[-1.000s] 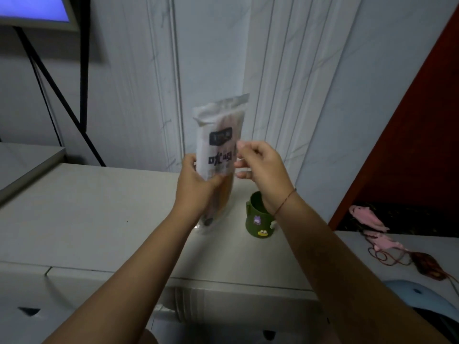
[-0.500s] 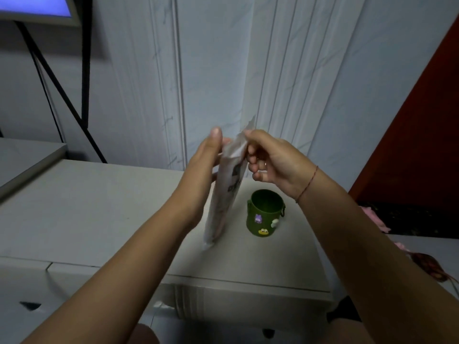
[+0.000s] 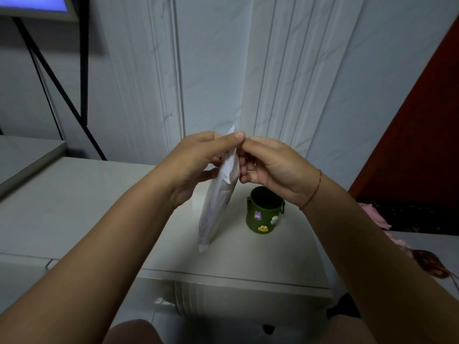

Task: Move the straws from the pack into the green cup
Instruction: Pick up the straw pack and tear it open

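A pale, grooved wall fills most of the view ahead of me. Below it a long white table runs from the left edge to just past the middle, and its front edge sits near my knees. A dark red panel slants down the right side. At top left is the corner of a lit blue screen on a black stand. Both my bare forearms reach in from the bottom corners and meet over the table. My left hand and right hand come together at the top of the pack. Each hand pinches that top edge between thumb and fingers, and their fingertips almost touch. The pack is white and thin. I see it edge-on, hanging down and tilted to the left. Its lower end is close to the table, but I cannot tell whether it touches. What it holds cannot be made out from this angle. The green cup stands upright on the table just right of the pack's lower half, under my right wrist. Its mouth is open and dark. Small cartoon stickers dot its side. A red thread circles my right wrist and a ring sits on one right finger.
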